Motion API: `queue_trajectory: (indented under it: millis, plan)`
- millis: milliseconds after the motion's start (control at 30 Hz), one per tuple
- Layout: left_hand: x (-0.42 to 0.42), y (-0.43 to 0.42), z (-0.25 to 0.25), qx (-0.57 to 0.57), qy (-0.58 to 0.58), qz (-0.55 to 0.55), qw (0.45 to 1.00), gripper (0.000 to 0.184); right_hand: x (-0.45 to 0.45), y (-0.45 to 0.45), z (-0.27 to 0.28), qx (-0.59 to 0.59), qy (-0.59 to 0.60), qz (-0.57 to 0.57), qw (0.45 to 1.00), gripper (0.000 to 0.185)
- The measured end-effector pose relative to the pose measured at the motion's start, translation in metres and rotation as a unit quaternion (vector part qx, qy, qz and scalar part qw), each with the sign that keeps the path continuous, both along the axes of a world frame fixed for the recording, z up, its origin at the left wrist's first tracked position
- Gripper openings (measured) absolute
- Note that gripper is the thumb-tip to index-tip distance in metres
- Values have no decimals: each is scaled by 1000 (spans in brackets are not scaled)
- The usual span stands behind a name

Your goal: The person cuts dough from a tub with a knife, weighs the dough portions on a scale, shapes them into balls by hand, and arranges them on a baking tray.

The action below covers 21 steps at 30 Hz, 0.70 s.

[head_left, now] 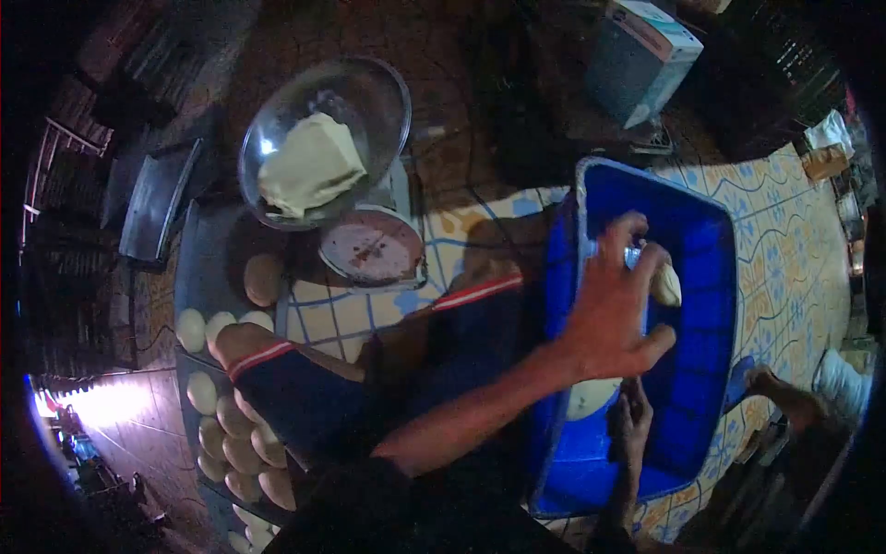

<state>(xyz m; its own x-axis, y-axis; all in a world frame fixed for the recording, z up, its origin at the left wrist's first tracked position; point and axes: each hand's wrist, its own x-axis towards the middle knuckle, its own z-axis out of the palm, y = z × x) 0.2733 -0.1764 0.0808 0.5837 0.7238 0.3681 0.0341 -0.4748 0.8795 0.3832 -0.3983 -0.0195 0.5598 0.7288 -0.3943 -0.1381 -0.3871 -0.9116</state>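
One head-worn view, facing downward, close

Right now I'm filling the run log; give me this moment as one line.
left hand: at dough piece, grip unclear | right hand: reaching into bin | bowl: holds dough slab

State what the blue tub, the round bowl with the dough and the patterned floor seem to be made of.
Blue tub: probably moulded plastic, smooth, with one even colour throughout.
Round bowl: likely polished metal, judging by its silvery surface and sharp bright highlight.
Patterned floor: perhaps ceramic tile, given the repeating printed motifs; vinyl sheet remains possible.
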Motion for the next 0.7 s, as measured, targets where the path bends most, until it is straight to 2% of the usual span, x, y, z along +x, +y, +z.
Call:
queue_trajectory:
  millis: [33,67,133,167,200,233,267,333,367,433,467,533,567,633,667,700]
  plan:
    - [-35,17,28,46,-4,15,999,57,3,11,-3,20,-51,4,998,45]
    - [-64,35,43,55,-23,43,997,55,8,16,-10,26,-49,9,998,45]
    - [-123,77,55,76,-41,81,993,54,8,38,-17,-15,-148,82,985,47]
    - [-153,101,50,30,-55,97,993,43,1,51,-7,-63,-108,59,990,45]
    - [-182,122,43,-18,-70,113,991,44,0,58,-12,-56,-106,68,990,45]
    - [-207,130,40,47,56,216,974,48,5,52,-17,-49,-115,81,989,45]
    - [-233,145,28,100,182,314,926,53,9,56,-27,-51,-124,96,986,44]
    - [-268,154,20,50,336,440,831,51,13,57,-41,-25,-136,106,985,43]
    - [-282,155,12,53,336,442,830,51,13,57,-43,-24,-152,105,982,44]
    - [-305,146,-8,148,301,614,715,47,14,52,-43,-9,-172,96,980,47]
    - [-316,143,-14,147,303,610,717,47,15,49,-44,-13,-171,93,981,47]
    - [-326,126,-20,116,105,651,743,38,22,42,-50,36,-176,86,980,48]
    - [-320,117,-30,112,106,649,745,38,32,33,-53,40,-173,90,980,45]
    - [-276,89,-35,92,-51,591,800,16,33,39,-40,5,-171,68,983,45]
    - [-261,77,-42,80,-56,546,832,13,35,40,-35,-26,-168,47,984,45]
    - [-245,65,-49,68,-62,499,862,11,53,28,-59,-6,-163,47,985,45]
